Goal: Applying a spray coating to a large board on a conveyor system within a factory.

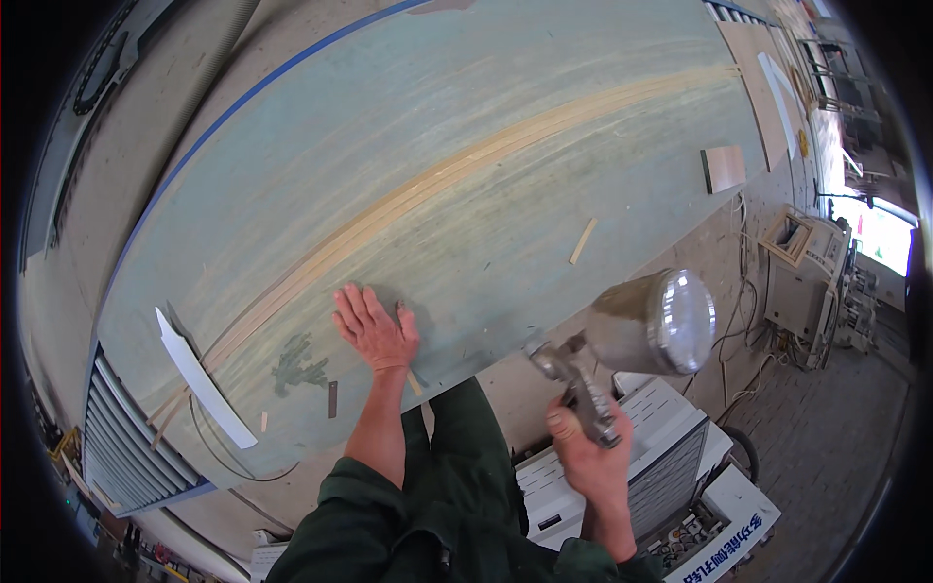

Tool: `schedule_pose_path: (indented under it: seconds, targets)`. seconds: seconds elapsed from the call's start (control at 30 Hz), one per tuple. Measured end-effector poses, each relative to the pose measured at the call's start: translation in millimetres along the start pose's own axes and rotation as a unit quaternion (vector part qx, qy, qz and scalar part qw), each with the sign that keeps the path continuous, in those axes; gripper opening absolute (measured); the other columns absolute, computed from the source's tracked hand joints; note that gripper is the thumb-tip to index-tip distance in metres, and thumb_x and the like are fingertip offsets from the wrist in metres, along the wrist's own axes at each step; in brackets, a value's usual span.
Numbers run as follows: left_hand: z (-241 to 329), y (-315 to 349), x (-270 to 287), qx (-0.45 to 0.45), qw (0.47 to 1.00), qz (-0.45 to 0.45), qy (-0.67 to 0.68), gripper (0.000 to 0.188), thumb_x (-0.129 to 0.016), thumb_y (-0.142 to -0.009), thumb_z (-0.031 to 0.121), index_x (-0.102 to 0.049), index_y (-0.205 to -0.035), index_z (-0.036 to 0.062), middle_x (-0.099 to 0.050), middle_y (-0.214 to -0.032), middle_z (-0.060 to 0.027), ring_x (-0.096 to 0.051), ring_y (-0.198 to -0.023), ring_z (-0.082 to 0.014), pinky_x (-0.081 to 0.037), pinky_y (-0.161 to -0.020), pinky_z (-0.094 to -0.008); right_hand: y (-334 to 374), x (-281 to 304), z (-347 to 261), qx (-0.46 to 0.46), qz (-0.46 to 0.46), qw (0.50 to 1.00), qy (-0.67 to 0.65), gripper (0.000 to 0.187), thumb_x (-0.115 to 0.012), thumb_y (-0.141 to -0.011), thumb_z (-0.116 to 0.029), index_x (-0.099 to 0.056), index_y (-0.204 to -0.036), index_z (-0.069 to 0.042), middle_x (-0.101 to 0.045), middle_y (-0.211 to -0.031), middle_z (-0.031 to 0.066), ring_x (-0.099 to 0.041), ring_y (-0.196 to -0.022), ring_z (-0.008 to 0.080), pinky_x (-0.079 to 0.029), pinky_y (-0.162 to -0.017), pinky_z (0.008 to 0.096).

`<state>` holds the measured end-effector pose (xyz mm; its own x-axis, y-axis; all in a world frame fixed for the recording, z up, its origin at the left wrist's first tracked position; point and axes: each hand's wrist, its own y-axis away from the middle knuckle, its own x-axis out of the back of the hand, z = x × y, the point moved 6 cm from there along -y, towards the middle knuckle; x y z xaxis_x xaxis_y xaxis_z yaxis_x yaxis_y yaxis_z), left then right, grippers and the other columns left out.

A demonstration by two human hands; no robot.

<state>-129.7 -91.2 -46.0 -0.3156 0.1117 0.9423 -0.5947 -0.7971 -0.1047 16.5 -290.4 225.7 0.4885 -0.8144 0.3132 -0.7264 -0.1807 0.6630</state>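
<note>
My left hand [375, 328] lies flat on the worn blue-green table top [321, 146] with its fingers stretched out and holds nothing. Its fingertips are close to a bundle of long, thin wooden strips [466, 165] that runs across the table. Off the table's near edge, my right hand [593, 462] is wrapped round the handle of a metal spray gun [583, 398]. The gun carries a large silver cup [637, 321], tilted with its rounded end to the right. The cup's contents are hidden.
A white curved strip [204, 379] crosses the bundle's left end. Small wood scraps, such as a pale stick [583, 241], and a brown block [723, 169] lie on the table. Below my right hand stands a white machine [671, 408]. Rollers [136, 437] flank the left side; cables [748, 321] trail at right.
</note>
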Motion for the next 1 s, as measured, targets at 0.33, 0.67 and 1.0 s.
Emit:
schedule_pose_path:
  seconds: [0.33, 0.67, 1.0]
  targets:
    - [1.1, 0.7, -1.1, -0.005, 1.000, -0.008, -0.017, 0.072, -0.061, -0.092, 0.030, -0.037, -0.153, 0.0010, -0.032, -0.168, -0.0237, -0.020, -0.159, -0.0437, -0.011, -0.128, -0.0594, -36.1, 65.7, -23.1, 0.089, 0.129, 0.987, 0.027, 0.034, -0.077, -0.099, -0.031, -0.067, -0.106, 0.000, -0.059, -0.066, -0.0007, -0.045, -0.045, 0.0056, -0.031, -0.041, 0.0248]
    - [2.8, -0.2, -0.8, -0.005, 1.000, -0.004, -0.020, 0.072, -0.060, -0.092, 0.029, -0.037, -0.154, 0.0007, -0.033, -0.167, -0.0241, -0.022, -0.158, -0.0440, -0.012, -0.128, -0.0585, -47.1, 96.1, -30.4, 0.092, 0.205, 0.974, 0.017, 0.043, -0.076, -0.100, -0.035, -0.066, -0.124, 0.000, -0.063, -0.075, 0.0015, -0.045, -0.045, 0.0055, -0.032, -0.040, 0.0243]
    - [2.0, 0.1, -0.1, -0.004, 1.000, -0.008, -0.020, 0.073, -0.062, -0.090, 0.030, -0.039, -0.153, 0.0011, -0.035, -0.166, -0.0248, -0.023, -0.158, -0.0455, -0.013, -0.127, -0.0601, -20.8, 70.6, -19.5, 0.009, 0.017, 1.000, -0.006, 0.030, -0.076, -0.100, -0.029, -0.070, -0.098, 0.000, -0.062, -0.069, 0.0012, -0.048, -0.047, 0.0063, -0.035, -0.042, 0.0261]
